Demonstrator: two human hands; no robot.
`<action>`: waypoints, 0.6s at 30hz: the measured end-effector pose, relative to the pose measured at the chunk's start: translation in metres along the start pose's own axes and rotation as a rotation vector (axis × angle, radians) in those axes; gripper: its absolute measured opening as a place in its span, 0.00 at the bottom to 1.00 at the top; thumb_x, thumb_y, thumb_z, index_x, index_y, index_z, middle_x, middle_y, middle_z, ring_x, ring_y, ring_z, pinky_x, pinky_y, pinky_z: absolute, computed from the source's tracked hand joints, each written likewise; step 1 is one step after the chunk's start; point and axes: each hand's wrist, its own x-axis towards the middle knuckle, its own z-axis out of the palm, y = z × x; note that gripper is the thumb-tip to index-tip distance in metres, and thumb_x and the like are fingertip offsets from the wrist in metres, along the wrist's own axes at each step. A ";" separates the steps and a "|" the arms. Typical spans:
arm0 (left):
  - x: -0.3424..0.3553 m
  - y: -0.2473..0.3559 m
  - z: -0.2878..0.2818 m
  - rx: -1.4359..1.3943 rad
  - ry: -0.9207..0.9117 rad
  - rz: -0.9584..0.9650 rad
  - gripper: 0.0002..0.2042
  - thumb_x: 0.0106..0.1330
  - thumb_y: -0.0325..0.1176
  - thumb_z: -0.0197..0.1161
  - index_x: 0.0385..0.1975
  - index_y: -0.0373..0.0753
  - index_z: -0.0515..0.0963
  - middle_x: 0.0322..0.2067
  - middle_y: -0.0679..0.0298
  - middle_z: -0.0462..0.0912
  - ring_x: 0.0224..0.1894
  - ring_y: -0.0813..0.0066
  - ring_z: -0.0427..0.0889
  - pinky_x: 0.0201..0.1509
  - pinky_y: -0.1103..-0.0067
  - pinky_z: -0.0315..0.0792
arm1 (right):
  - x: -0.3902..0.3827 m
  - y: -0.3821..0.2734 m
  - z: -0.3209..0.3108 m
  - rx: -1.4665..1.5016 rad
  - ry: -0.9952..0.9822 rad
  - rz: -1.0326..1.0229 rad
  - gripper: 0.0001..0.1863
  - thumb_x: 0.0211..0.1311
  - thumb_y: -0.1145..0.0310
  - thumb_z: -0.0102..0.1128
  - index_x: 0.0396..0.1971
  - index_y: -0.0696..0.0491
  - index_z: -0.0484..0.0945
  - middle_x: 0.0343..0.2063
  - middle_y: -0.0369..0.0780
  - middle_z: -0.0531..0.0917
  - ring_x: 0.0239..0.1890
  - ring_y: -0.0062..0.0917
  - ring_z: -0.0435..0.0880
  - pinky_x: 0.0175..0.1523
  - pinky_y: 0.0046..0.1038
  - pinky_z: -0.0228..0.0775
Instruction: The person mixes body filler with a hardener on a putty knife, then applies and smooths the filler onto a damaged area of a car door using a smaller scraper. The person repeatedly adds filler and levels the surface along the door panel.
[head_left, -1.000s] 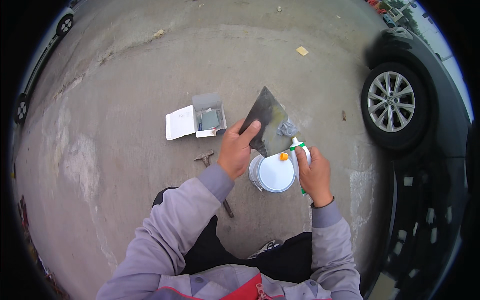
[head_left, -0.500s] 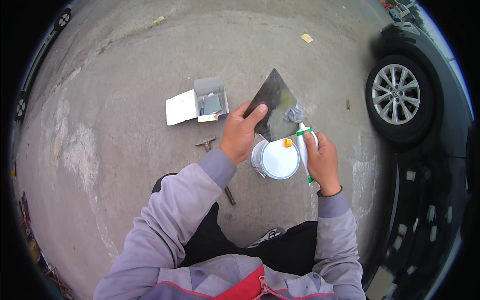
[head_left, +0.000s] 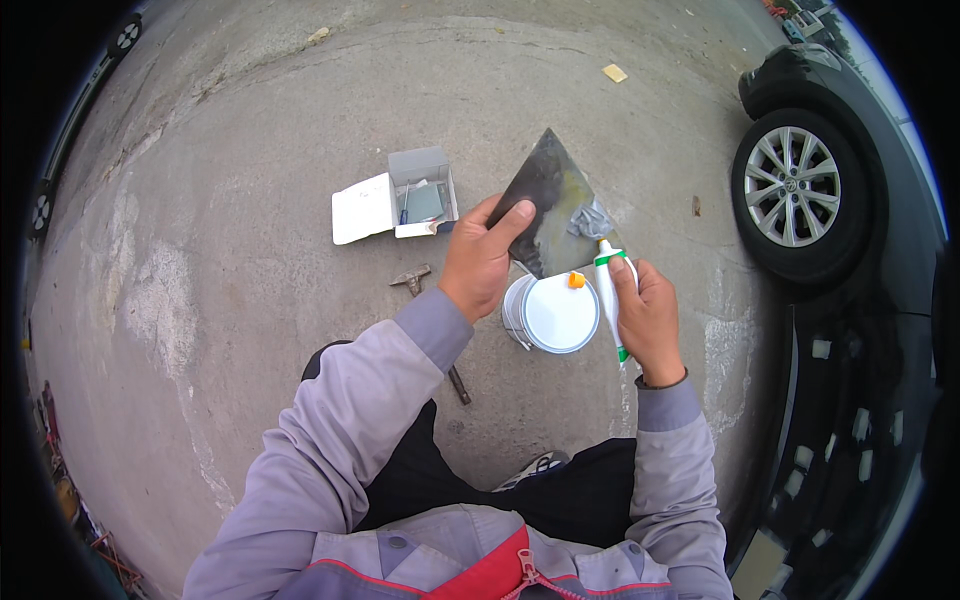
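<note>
My left hand [head_left: 482,258] grips a dark, flat, stained plate [head_left: 540,195] by its left edge, thumb on top. On the plate's right part sits a lump of grey paste [head_left: 590,220]. In my right hand [head_left: 650,315] is a white squeeze tube with green bands [head_left: 612,300], held upright with its nozzle at the plate's edge, close to the paste. Just below the plate stands a round can with a white lid [head_left: 560,316], and a small orange cap [head_left: 577,280] lies on that lid.
An open white box [head_left: 420,200] with small items inside rests on the concrete ahead left. A hammer [head_left: 412,279] lies nearer, partly behind my left sleeve. To the right stands a dark car [head_left: 885,200] with a silver-spoked wheel [head_left: 792,187]. A yellowish scrap [head_left: 614,73] lies farther off.
The plate and tube have shifted only slightly. Both hands keep their holds, and the nozzle stays by the grey paste.
</note>
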 end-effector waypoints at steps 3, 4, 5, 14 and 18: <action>-0.001 0.001 0.002 0.007 0.015 0.041 0.15 0.73 0.35 0.66 0.52 0.32 0.82 0.46 0.67 0.86 0.46 0.82 0.81 0.54 0.80 0.75 | -0.001 -0.002 0.000 0.032 -0.008 0.001 0.21 0.75 0.56 0.59 0.28 0.58 0.79 0.19 0.35 0.80 0.23 0.15 0.73 0.28 0.26 0.65; -0.001 0.001 0.002 0.006 0.007 0.031 0.14 0.73 0.34 0.66 0.53 0.34 0.81 0.47 0.66 0.86 0.48 0.80 0.81 0.55 0.79 0.75 | -0.001 -0.003 0.000 0.037 -0.010 -0.002 0.21 0.76 0.56 0.59 0.28 0.58 0.80 0.19 0.34 0.79 0.23 0.14 0.73 0.28 0.26 0.65; -0.001 0.001 0.002 0.006 -0.002 0.021 0.14 0.74 0.33 0.65 0.54 0.35 0.81 0.49 0.66 0.86 0.50 0.78 0.82 0.57 0.77 0.74 | 0.000 -0.003 0.000 0.041 -0.012 -0.005 0.20 0.76 0.56 0.59 0.29 0.58 0.80 0.19 0.34 0.79 0.23 0.14 0.73 0.28 0.26 0.65; 0.000 0.000 -0.004 0.042 -0.015 0.023 0.14 0.75 0.32 0.64 0.55 0.35 0.80 0.51 0.65 0.85 0.52 0.77 0.82 0.59 0.76 0.74 | 0.000 -0.004 -0.002 0.158 -0.076 0.125 0.21 0.76 0.56 0.58 0.26 0.57 0.79 0.20 0.31 0.78 0.24 0.12 0.70 0.28 0.24 0.63; 0.000 0.001 -0.004 0.051 -0.015 0.011 0.14 0.75 0.31 0.63 0.56 0.35 0.79 0.51 0.65 0.85 0.53 0.77 0.81 0.60 0.77 0.73 | 0.000 -0.004 0.000 0.270 -0.086 0.207 0.22 0.77 0.56 0.57 0.25 0.57 0.77 0.20 0.30 0.76 0.24 0.12 0.68 0.28 0.23 0.62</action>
